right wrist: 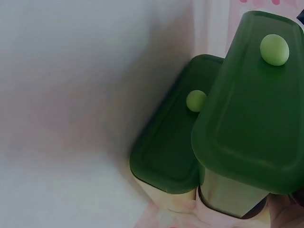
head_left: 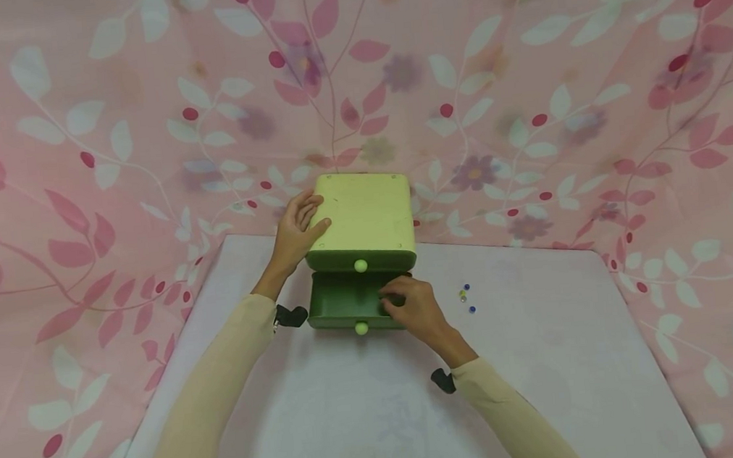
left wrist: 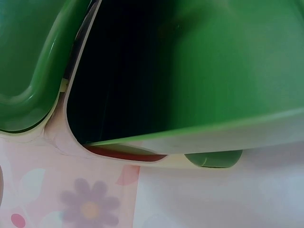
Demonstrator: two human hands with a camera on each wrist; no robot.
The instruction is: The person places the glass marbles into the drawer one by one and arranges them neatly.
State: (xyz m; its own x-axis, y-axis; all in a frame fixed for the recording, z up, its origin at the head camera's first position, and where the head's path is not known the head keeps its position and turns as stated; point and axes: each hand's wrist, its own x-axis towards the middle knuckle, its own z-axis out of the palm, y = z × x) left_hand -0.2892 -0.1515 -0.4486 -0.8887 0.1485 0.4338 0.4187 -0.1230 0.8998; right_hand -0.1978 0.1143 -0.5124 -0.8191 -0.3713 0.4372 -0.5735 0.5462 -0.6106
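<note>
A small yellow cabinet [head_left: 365, 211] has two green drawers, the upper drawer [head_left: 330, 262] closed and the lower drawer [head_left: 340, 298] pulled out. My left hand [head_left: 297, 229] rests on the cabinet's left side, its thumb lying over the top. My right hand [head_left: 418, 308] reaches over the right end of the lower drawer with bent fingers dipping inside; I cannot tell whether they hold something. Seen from the left wrist, the drawer's green interior [left wrist: 237, 61] is deep in shadow towards the back. Part of my right hand [right wrist: 285, 211] shows at the right wrist view's lower corner, beside the pulled-out drawer front [right wrist: 251, 114].
Several small marbles [head_left: 472, 310], blue, yellowish and clear, lie on the white tabletop [head_left: 547, 344] right of the cabinet. Pink floral cloth [head_left: 493, 101] hangs close behind the cabinet and along both sides. Round light-green knobs [head_left: 362, 328] stick out from the drawer fronts.
</note>
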